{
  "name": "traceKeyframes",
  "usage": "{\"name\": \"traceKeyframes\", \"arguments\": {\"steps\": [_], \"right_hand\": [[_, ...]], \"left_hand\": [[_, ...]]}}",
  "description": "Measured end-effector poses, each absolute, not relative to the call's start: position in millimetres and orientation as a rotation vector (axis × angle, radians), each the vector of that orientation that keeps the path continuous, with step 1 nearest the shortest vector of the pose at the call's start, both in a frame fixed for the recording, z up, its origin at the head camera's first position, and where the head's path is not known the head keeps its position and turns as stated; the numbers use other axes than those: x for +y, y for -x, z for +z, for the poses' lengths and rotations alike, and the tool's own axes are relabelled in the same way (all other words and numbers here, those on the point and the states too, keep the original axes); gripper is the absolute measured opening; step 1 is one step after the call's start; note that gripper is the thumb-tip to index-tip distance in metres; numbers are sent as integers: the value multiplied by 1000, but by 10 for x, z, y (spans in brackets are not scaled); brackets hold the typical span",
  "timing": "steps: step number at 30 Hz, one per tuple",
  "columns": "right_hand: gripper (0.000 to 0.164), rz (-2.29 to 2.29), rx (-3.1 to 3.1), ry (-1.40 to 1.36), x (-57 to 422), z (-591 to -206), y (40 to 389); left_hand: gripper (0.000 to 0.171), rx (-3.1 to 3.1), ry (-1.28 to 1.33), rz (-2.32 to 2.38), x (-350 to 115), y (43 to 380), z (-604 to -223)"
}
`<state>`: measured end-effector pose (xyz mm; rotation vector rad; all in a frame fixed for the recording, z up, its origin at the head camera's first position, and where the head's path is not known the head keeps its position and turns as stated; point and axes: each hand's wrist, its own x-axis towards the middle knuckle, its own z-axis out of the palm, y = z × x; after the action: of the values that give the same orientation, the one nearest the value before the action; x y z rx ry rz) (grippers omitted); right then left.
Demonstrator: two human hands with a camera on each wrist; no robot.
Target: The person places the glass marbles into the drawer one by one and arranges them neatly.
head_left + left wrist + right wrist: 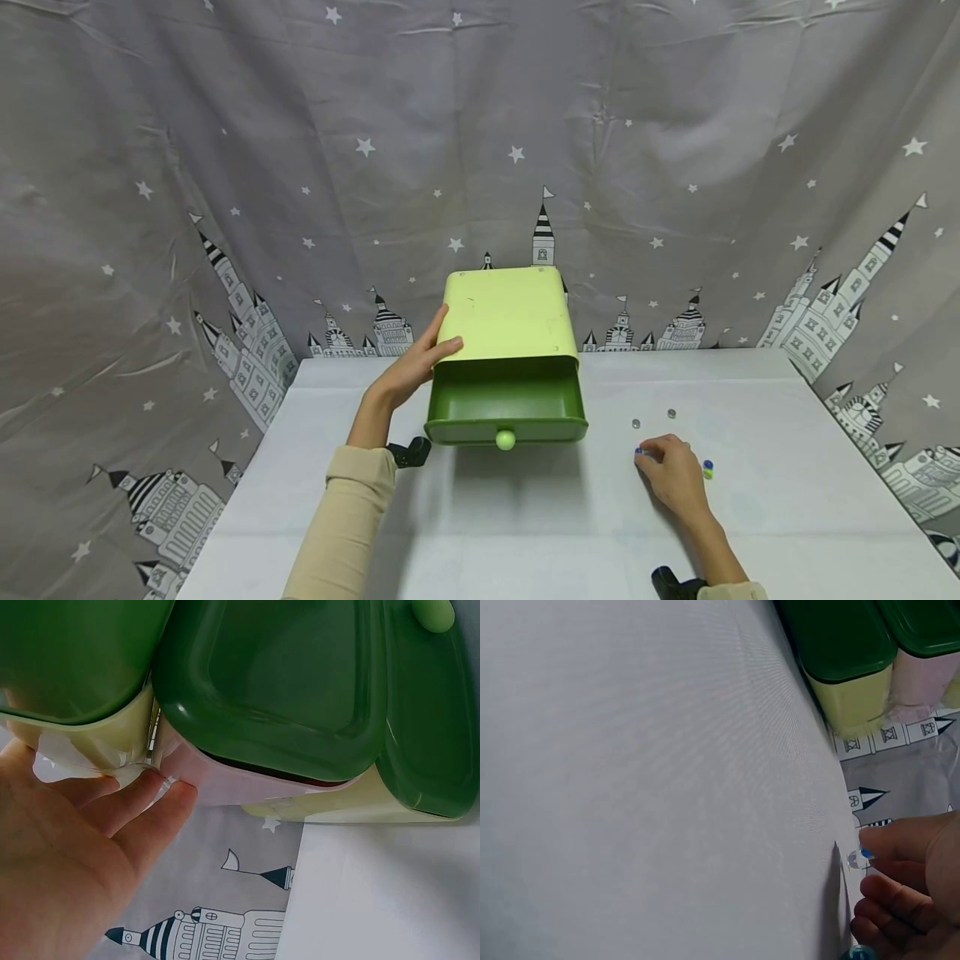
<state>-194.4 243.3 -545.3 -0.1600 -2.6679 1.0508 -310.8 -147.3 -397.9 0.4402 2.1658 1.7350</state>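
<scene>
A small drawer cabinet (506, 317) with a yellow top and green drawers stands on the white table. Its top drawer (506, 430), with a round light-green knob, is pulled out and nothing shows inside. My left hand (408, 367) lies against the cabinet's left side, thumb over the top edge. In the left wrist view its fingertips touch the yellow and pink casing (225, 780). Right of the cabinet, my right hand (671, 475) pinches a tiny blue piece (866, 853) between thumb and forefinger, low over the table; its exact kind is too small to tell.
Beside my right hand lie a small blue and yellow-green piece (708, 469) and two tiny greyish round pieces, one nearer (636, 423) and one farther (672, 413). A grey curtain (480, 167) with castles and stars hangs behind the white table (757, 500).
</scene>
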Motion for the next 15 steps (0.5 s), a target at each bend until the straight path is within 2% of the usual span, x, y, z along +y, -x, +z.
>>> {"name": "traceKeyframes", "arguments": {"steps": [8,15], "right_hand": [[19,1128,-2585,115,2420,-5382,1927],[13,1102,-2454,14,2379,-5323,1909]], "left_hand": [[81,2163,-443,1740,-1475,3121,-3986],[81,2159,-445,1740,-1477,3126,-3994]]}}
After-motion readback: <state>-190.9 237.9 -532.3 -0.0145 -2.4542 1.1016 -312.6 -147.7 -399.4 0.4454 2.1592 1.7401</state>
